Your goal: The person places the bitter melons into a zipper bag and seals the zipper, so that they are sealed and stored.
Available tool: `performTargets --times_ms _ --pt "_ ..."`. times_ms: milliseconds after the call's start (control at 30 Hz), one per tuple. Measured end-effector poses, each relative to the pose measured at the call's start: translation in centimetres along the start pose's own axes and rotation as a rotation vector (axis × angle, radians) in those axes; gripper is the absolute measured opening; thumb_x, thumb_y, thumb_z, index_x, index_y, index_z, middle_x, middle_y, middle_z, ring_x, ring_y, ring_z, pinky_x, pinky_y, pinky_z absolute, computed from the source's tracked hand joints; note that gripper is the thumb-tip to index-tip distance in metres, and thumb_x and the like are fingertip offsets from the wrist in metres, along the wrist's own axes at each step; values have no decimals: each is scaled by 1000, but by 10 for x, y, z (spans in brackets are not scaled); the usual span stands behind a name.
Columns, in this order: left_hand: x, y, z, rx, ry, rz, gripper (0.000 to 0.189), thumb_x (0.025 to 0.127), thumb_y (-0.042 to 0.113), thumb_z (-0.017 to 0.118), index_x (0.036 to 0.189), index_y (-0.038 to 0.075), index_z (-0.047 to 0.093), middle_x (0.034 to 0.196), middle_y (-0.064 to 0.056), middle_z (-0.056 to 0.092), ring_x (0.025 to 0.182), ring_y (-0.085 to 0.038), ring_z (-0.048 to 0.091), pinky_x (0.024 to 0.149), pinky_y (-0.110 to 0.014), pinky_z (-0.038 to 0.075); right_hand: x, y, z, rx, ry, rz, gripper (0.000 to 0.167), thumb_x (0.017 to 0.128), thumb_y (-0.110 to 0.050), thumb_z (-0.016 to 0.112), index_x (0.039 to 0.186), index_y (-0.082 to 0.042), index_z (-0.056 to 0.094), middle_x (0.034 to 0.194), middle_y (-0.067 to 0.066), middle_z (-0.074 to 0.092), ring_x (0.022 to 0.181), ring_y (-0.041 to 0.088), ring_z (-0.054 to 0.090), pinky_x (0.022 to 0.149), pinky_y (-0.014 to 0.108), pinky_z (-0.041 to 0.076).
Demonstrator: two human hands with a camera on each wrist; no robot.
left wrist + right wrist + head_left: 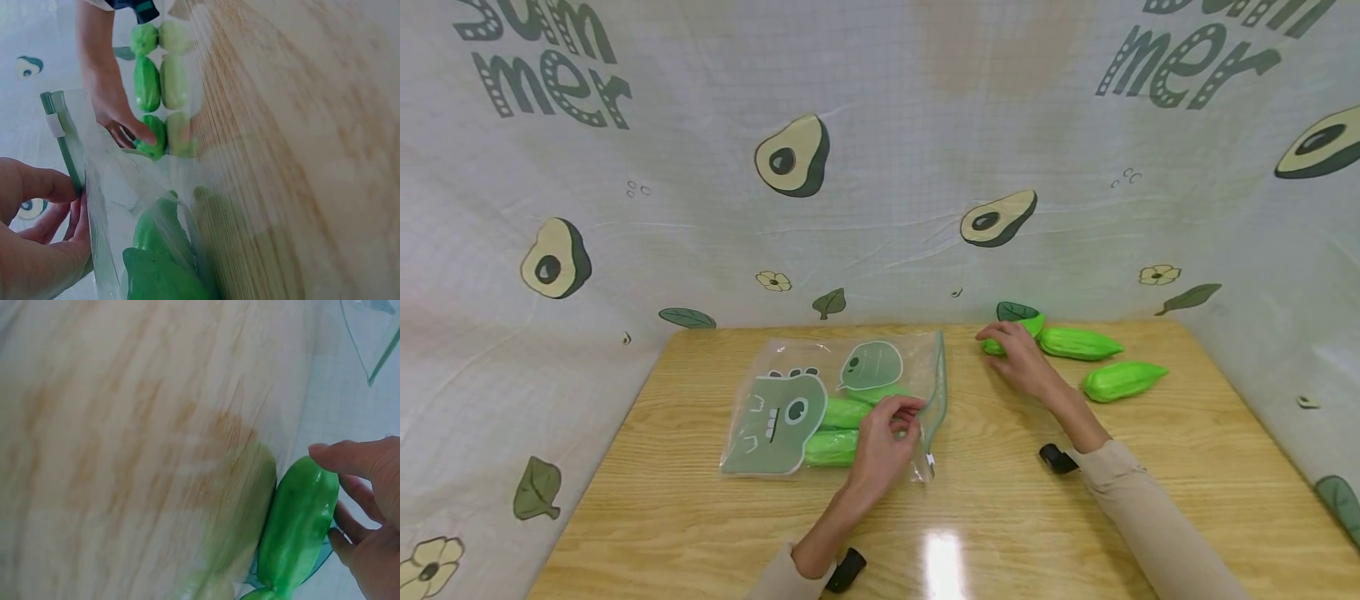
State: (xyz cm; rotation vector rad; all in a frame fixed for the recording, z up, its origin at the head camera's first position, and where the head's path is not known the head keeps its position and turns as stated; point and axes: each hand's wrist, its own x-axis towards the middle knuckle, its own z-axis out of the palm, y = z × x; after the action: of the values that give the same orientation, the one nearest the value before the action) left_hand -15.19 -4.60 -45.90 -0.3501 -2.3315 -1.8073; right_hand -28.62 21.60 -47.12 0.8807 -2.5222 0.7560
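My left hand (886, 442) pinches the open edge of a clear slider zip bag (748, 433) between thumb and fingers. The bag lies on its side with a green dinosaur print, its zip strip (70, 147) facing right. Inside it show several ridged green vegetables (833, 448), tapered like small gourds. At the back of the table, my right hand (1018, 358) holds another green vegetable (299, 522), with the thumb at one end and curled fingers along its side. That vegetable lies at table level.
Two more green vegetables (1078, 342) (1122, 381) lie right of my right hand. The wooden table (992, 517) ends at a hanging cloth (887, 167) printed with avocados. Black straps with devices (1057, 458) sit at both wrists.
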Motion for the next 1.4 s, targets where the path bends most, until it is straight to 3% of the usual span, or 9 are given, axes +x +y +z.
performTargets --times_ms 400,667,900,1167,1400 --pt "0 1 -1 -7 -7 -5 25 88 -17 61 107 -4 72 102 -16 67 92 -27 66 83 -29 61 0 5 -1 -28 0 -70 33 77 24 72 108 13 68 116 33 62 110 52 55 95 65 44" --pt "1 1 -1 -6 -6 -11 25 89 -16 61 107 -4 72 102 -16 67 92 -27 66 83 -30 61 1 8 -4 -46 -50 -48 36 78 26 69 111 11 68 121 34 62 115 54 52 97 65 44" --pt "2 2 0 -9 -5 -16 25 88 -17 61 107 -4 72 102 -16 67 92 -26 66 84 -31 61 4 10 -6 -139 -97 -53 37 82 20 72 116 9 67 122 29 63 114 47 54 96 61 47" --pt "2 0 1 -9 0 0 25 87 -18 61 106 -5 72 101 -16 68 91 -27 67 83 -31 61 3 7 -12 -208 -93 -98 40 79 17 77 117 9 67 118 26 65 109 43 57 92 55 52" --pt "1 0 2 -2 1 2 25 88 -18 61 106 -4 72 101 -17 68 91 -27 66 83 -31 61 -1 6 -12 -206 -59 -137 41 79 14 79 118 8 66 119 25 65 111 42 58 90 55 53"
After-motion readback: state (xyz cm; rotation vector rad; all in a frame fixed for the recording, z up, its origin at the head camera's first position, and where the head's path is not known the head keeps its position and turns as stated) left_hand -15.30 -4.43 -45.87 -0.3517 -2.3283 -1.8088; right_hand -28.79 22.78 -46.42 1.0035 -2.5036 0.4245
